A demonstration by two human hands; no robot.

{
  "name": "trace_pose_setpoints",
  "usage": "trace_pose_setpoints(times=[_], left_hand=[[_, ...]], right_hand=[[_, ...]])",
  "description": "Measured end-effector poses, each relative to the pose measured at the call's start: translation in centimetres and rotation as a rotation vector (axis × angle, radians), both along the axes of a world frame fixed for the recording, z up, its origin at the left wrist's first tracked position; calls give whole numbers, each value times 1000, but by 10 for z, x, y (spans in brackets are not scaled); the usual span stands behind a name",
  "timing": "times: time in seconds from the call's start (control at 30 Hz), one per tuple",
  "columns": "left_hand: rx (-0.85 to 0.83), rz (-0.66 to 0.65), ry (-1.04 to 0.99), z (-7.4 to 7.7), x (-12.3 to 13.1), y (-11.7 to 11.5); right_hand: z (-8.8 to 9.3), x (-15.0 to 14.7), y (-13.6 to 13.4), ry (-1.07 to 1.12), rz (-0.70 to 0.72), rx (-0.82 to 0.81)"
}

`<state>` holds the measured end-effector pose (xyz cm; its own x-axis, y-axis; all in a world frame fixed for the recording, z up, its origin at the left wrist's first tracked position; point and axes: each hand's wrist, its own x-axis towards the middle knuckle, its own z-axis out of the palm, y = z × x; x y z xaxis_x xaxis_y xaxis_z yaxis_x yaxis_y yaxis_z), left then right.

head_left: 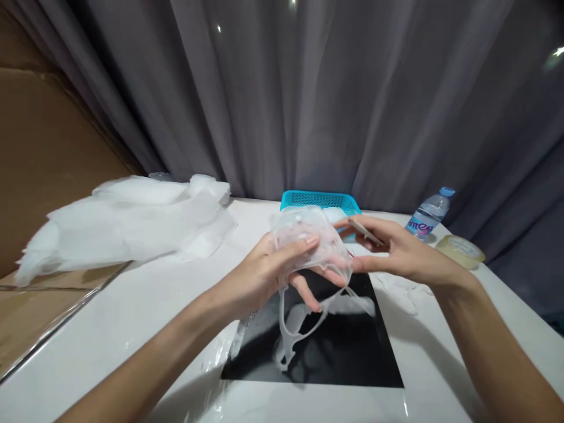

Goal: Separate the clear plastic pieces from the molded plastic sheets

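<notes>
My left hand [273, 273] is closed around a clear plastic bag [308, 238] that holds a white mask-like item, and white straps [293, 329] dangle below it over the black panel [343, 352] in the white table [132, 311]. My right hand [392, 252] pinches the bag's right edge between thumb and fingers. It also holds a thin flat strip [363, 230] between two fingers. Both hands hover above the table's middle.
A heap of white packaged items [127, 220] lies at the left on brown cardboard [39, 153]. A turquoise basket [321, 201] stands behind the hands. A water bottle [429, 214] and a tape roll [460, 249] sit at the right. Grey curtain [308, 88] behind.
</notes>
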<state>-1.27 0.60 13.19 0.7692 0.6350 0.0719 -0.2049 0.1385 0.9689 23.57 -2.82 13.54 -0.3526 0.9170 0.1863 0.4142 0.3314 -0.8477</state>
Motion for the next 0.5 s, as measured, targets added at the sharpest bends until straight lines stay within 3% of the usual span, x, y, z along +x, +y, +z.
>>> trace_pose_setpoints(times=[0.1, 0.17, 0.23, 0.3, 0.37, 0.5], left_hand=[[-163, -95, -69, 19, -5, -12], [-236, -121, -73, 28, -7, -18], [-270, -55, -108, 29, -6, -18], [-271, 62, -134, 19, -4, -10], [-222, 132, -68, -1, -2, 6], [-59, 130, 129, -49, -7, 45]], right_hand=[[12, 8, -12, 101, 200, -150], [16, 5, -18, 158, 178, -122], [12, -2, -17, 215, 137, -77], [-3, -12, -8, 276, 171, -112], [-26, -23, 7, 345, 239, -211], [-69, -33, 36, 308, 101, -374]])
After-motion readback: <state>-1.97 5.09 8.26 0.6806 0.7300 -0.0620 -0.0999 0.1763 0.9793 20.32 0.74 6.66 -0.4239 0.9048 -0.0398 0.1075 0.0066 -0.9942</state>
